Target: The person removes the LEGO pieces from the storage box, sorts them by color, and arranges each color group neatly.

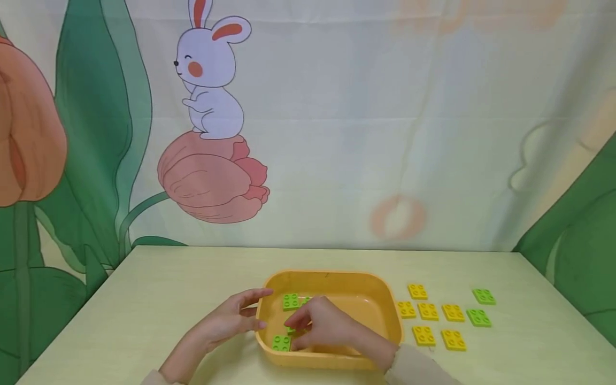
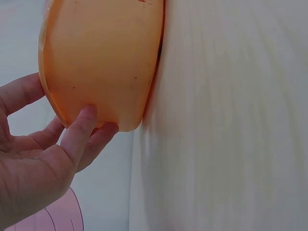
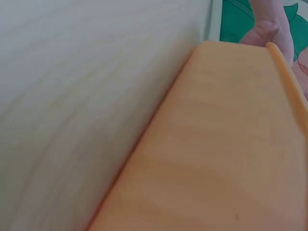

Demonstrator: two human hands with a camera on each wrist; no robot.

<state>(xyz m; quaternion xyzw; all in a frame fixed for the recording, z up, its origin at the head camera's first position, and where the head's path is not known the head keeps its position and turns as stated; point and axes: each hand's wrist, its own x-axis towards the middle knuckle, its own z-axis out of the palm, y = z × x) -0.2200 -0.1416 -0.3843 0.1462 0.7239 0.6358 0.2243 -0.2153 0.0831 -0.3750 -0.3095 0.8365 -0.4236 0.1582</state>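
Observation:
A yellow plastic tub (image 1: 332,359) stands on the table. My left hand (image 1: 226,321) holds its left end, one fingertip over the rim and other fingers (image 2: 82,127) against the outer wall. Inside the tub, my right hand (image 1: 324,326) reaches down at the left side, thumb and fingers around a green toy brick (image 1: 291,330) that is mostly hidden. Another green brick (image 1: 281,343) lies just in front of these fingertips, and one more (image 1: 291,301) sits farther back. Behind the right hand a further green brick (image 1: 305,301) partly shows. The right wrist view has only the tub's outer wall (image 3: 216,134) and the left hand beyond.
Several yellow bricks (image 1: 428,311) lie on the table (image 1: 192,278) to the right of the tub, the closest one (image 1: 406,309) right beside its rim. Two green bricks (image 1: 478,317) are farther right. A printed curtain (image 1: 327,133) hangs behind the table.

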